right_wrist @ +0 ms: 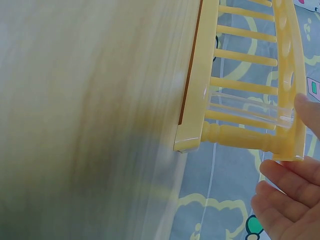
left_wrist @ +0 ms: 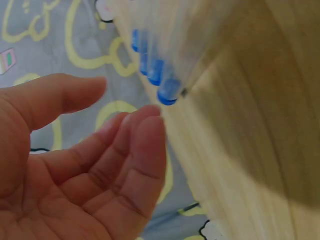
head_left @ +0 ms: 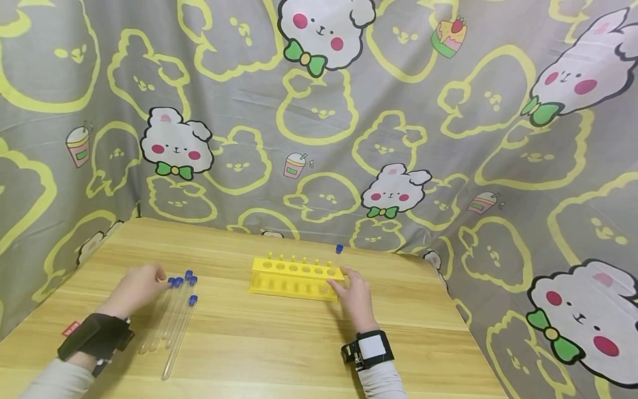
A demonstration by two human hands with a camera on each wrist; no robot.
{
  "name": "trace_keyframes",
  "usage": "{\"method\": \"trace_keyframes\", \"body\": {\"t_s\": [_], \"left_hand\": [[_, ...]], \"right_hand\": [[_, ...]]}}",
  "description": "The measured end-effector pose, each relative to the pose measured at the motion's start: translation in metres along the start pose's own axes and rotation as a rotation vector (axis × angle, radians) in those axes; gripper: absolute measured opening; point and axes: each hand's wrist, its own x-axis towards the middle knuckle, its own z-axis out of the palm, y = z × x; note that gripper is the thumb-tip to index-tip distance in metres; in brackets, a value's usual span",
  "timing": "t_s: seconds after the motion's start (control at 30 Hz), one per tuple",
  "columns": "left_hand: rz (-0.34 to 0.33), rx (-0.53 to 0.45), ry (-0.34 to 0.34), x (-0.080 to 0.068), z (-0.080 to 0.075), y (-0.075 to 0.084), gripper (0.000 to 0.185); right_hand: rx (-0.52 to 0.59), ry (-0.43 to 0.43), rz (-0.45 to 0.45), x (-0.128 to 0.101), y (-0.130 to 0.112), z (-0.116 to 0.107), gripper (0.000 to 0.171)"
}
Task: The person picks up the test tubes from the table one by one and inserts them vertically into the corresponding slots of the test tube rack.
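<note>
On the left of the table lie several clear test tubes (head_left: 174,335) with blue caps, bunched side by side. My left hand (head_left: 137,288) is beside the caps at their far end. In the left wrist view, a gap shows between the thumb (left_wrist: 75,97) and the fingers, and the blue caps (left_wrist: 156,72) lie past the fingertips. A yellow test tube rack (head_left: 294,269) stands mid-table. My right hand (head_left: 356,293) holds its right end, thumb at the top plate and fingers around the end. One clear tube (right_wrist: 250,107) sits in the rack's end position.
A loose blue cap (head_left: 339,249) lies near the table's back edge, behind the rack. A grey patterned curtain (head_left: 319,138) hangs around the back and sides of the wooden table (head_left: 259,349).
</note>
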Motion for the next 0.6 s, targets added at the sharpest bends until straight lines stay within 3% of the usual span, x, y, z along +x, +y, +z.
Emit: {"method": "trace_keyframes", "body": {"t_s": [0.17,0.6], "left_hand": [[-0.035,-0.010,-0.040,-0.001,0.010,-0.007,0.013],[-0.116,-0.063,-0.107,0.000,0.021,-0.012,0.034]], "right_hand": [[0.007,0.000,0.000,-0.001,-0.001,0.000,0.056],[0.009,-0.009,0.007,-0.001,-0.002,-0.001,0.055]]}}
